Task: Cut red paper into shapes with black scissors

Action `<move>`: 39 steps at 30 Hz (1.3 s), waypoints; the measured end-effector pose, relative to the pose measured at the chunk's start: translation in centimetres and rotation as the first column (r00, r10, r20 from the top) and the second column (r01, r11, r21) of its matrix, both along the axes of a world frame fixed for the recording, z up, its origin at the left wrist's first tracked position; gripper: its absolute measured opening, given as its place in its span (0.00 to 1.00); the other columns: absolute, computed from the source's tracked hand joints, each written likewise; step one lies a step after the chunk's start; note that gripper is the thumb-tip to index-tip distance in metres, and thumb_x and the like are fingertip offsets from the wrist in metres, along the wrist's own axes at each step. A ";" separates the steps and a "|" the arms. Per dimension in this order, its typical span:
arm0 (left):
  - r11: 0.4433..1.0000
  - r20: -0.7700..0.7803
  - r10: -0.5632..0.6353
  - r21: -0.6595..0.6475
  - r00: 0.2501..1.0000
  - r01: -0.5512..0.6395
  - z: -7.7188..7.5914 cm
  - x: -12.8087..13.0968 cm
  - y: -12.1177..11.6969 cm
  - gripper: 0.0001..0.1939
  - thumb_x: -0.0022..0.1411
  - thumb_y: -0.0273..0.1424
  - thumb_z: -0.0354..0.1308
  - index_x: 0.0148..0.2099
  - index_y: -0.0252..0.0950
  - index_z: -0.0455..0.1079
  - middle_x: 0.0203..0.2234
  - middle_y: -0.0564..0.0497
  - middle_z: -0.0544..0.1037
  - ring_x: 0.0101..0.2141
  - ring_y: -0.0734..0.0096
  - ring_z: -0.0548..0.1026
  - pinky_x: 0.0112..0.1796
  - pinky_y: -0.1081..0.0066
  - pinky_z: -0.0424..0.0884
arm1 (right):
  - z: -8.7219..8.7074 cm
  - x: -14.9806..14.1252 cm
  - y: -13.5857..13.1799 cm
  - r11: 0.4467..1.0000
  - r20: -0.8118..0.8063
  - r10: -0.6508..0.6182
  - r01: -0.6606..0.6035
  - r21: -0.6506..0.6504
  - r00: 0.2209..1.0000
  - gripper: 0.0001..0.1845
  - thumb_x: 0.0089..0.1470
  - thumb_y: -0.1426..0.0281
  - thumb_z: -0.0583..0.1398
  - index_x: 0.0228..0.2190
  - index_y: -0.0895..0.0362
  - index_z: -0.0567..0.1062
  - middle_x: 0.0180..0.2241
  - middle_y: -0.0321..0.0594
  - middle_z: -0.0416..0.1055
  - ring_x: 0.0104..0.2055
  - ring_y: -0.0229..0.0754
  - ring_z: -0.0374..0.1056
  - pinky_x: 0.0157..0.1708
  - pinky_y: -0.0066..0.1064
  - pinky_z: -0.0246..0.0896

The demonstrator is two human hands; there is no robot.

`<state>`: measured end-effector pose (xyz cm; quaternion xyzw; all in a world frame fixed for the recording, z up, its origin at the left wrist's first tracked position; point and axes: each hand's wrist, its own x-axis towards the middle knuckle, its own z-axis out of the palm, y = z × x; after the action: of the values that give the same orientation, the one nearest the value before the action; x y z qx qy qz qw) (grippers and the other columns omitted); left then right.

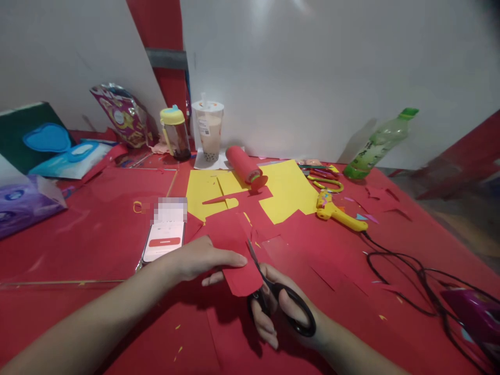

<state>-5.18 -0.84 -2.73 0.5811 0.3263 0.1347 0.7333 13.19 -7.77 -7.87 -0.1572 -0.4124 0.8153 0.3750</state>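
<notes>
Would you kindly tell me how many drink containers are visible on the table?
3: a yellow-lidded bottle toward the back left, a white-lidded cup just right of it, and a green-capped bottle at the back right. Others may be hidden.

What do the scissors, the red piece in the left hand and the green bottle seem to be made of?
Scissors: probably metal blades, thin and grey; smooth black handles, likely plastic.
Red piece: matte paper or thin card, judging by its flat, thin edges.
Green bottle: glossy and translucent, likely plastic; glass isn't ruled out.
</notes>
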 end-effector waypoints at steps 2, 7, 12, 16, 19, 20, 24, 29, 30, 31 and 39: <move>1.000 0.006 0.024 0.000 1.000 -0.024 0.0 0.1 -0.1 0.23 0.54 0.34 0.51 0.10 0.37 0.53 0.03 0.59 0.54 0.07 0.83 0.51 0.16 0.74 0.51 | 0.0 0.0 0.0 1.000 0.006 -0.005 0.005 0.004 1.000 0.22 0.51 0.51 0.56 0.33 0.57 0.58 0.18 0.28 0.60 0.15 0.28 0.57 0.15 0.19 0.53; 0.998 -0.004 0.066 0.013 0.998 -0.066 0.2 0.4 -0.4 0.23 0.54 0.33 0.50 0.10 0.37 0.51 0.03 0.60 0.53 0.08 0.83 0.50 0.17 0.73 0.51 | 0.0 0.0 -0.1 1.000 -0.001 -0.016 0.016 0.003 1.000 0.22 0.51 0.51 0.55 0.33 0.57 0.58 0.18 0.28 0.60 0.14 0.27 0.56 0.15 0.19 0.53; 0.997 -0.025 0.064 0.035 0.998 -0.063 0.3 0.5 -0.5 0.24 0.55 0.34 0.49 0.09 0.37 0.51 0.03 0.59 0.53 0.08 0.82 0.51 0.18 0.73 0.53 | 0.2 0.1 -0.1 1.000 0.012 -0.015 0.015 0.006 1.000 0.22 0.51 0.51 0.55 0.32 0.56 0.58 0.17 0.28 0.60 0.14 0.28 0.56 0.15 0.19 0.52; 0.995 -0.085 0.082 0.071 0.993 -0.076 0.2 0.4 -0.5 0.25 0.55 0.35 0.50 0.09 0.37 0.52 0.04 0.59 0.54 0.09 0.82 0.52 0.19 0.73 0.54 | 0.2 0.0 -0.1 1.000 0.012 -0.017 0.017 0.003 1.000 0.22 0.51 0.51 0.55 0.32 0.56 0.58 0.17 0.27 0.60 0.14 0.27 0.56 0.15 0.19 0.53; 0.995 -0.085 0.073 0.079 0.994 -0.066 0.3 0.3 -0.5 0.24 0.55 0.35 0.50 0.10 0.37 0.53 0.04 0.59 0.54 0.09 0.81 0.52 0.19 0.73 0.55 | 0.3 0.1 -0.1 1.000 0.011 -0.026 0.026 0.005 1.000 0.22 0.51 0.51 0.55 0.32 0.56 0.57 0.17 0.27 0.59 0.14 0.27 0.56 0.15 0.18 0.53; 0.995 -0.085 0.069 0.080 0.994 -0.062 0.3 0.3 -0.5 0.24 0.55 0.35 0.50 0.10 0.37 0.53 0.04 0.59 0.54 0.09 0.82 0.52 0.19 0.73 0.55 | 0.3 0.1 -0.2 1.000 0.012 -0.027 0.026 0.005 1.000 0.22 0.51 0.51 0.56 0.32 0.56 0.57 0.17 0.26 0.59 0.14 0.27 0.55 0.15 0.18 0.53; 0.995 -0.079 0.066 0.081 0.995 -0.060 0.4 0.2 -0.4 0.24 0.56 0.35 0.50 0.10 0.37 0.53 0.04 0.59 0.55 0.09 0.81 0.53 0.18 0.73 0.54 | 0.5 0.0 -0.2 0.999 0.018 -0.035 0.035 0.004 0.999 0.21 0.51 0.51 0.56 0.31 0.56 0.57 0.17 0.26 0.59 0.14 0.27 0.55 0.14 0.19 0.53; 0.997 -0.047 0.066 0.031 0.997 -0.065 -0.1 0.1 -0.2 0.22 0.54 0.35 0.52 0.11 0.36 0.55 0.04 0.59 0.56 0.08 0.82 0.52 0.15 0.74 0.52 | 0.7 -0.1 -0.2 0.999 0.014 -0.043 0.043 -0.008 0.999 0.21 0.51 0.53 0.57 0.30 0.56 0.56 0.17 0.26 0.59 0.14 0.26 0.55 0.15 0.18 0.53; 0.997 -0.044 0.070 0.024 0.997 -0.069 -0.1 0.1 -0.2 0.22 0.54 0.34 0.52 0.11 0.36 0.55 0.04 0.59 0.56 0.07 0.82 0.52 0.15 0.74 0.51 | 0.7 -0.1 -0.2 0.999 0.012 -0.044 0.044 -0.007 0.999 0.21 0.51 0.53 0.57 0.30 0.56 0.56 0.17 0.26 0.59 0.14 0.26 0.55 0.15 0.18 0.53; 0.997 -0.039 0.073 0.018 0.997 -0.072 -0.1 0.1 -0.2 0.22 0.54 0.34 0.51 0.11 0.36 0.55 0.04 0.59 0.55 0.07 0.83 0.52 0.15 0.74 0.51 | 0.7 -0.2 -0.2 0.999 0.012 -0.046 0.046 -0.007 0.999 0.21 0.51 0.53 0.57 0.29 0.56 0.56 0.17 0.26 0.59 0.14 0.26 0.55 0.15 0.18 0.53; 0.994 0.002 0.106 -0.030 0.994 -0.106 0.0 0.4 -0.3 0.20 0.52 0.33 0.52 0.12 0.36 0.55 0.03 0.60 0.55 0.06 0.83 0.50 0.14 0.74 0.48 | 0.5 -0.1 -0.2 0.999 0.037 -0.047 0.047 0.002 0.998 0.21 0.51 0.52 0.57 0.30 0.55 0.55 0.16 0.25 0.59 0.13 0.26 0.54 0.14 0.18 0.53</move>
<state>-4.80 -1.11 -2.77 0.5518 0.3572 0.1695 0.7343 13.10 -7.93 -7.39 -0.1817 -0.4160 0.8030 0.3863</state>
